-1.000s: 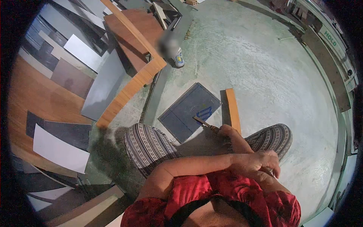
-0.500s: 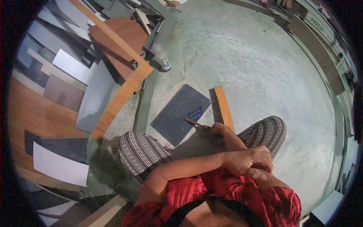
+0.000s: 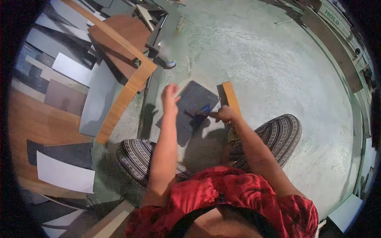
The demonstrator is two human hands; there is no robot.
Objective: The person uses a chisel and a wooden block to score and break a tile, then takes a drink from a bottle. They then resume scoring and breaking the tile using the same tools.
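My right hand (image 3: 227, 114) is closed round the handle of a narrow tool, its blade blurred over the dark board (image 3: 186, 123) on the floor. Blue marking (image 3: 205, 109) shows on that board. Over the board's upper left edge hangs my left hand (image 3: 170, 94), empty, its thumb apart from loosely bent fingers. An orange-brown wooden strip (image 3: 231, 97) lies just beyond my right hand, beside the board.
A long wooden edging piece (image 3: 123, 101) with a corner runs along the left. Sheets and offcuts, including a white sheet (image 3: 65, 172), lie past it. A small can (image 3: 170, 63) is near the corner. Boards (image 3: 333, 47) line the right side.
My left hand has left my right arm and swung forward and left to the dark board. The tool in my right hand has shifted slightly forward.
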